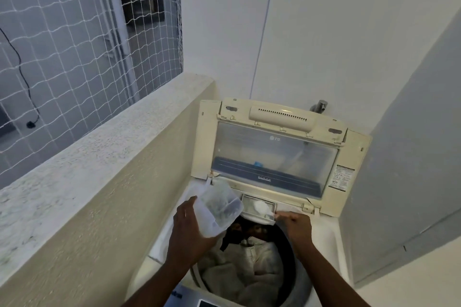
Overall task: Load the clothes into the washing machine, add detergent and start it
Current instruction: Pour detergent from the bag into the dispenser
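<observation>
At the back rim of the washing machine [331, 237], the detergent drawer [259, 208] lies just right of the tilted detergent tub [219, 209] grasped by the left hand [192, 227], while the right hand [296, 225] pinches the drawer's front edge, above clothes [249, 269] in the drum.

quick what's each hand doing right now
Left hand: closed around the translucent detergent container, tilted toward the detergent drawer.
Right hand: fingers closed on the drawer's front edge.
</observation>
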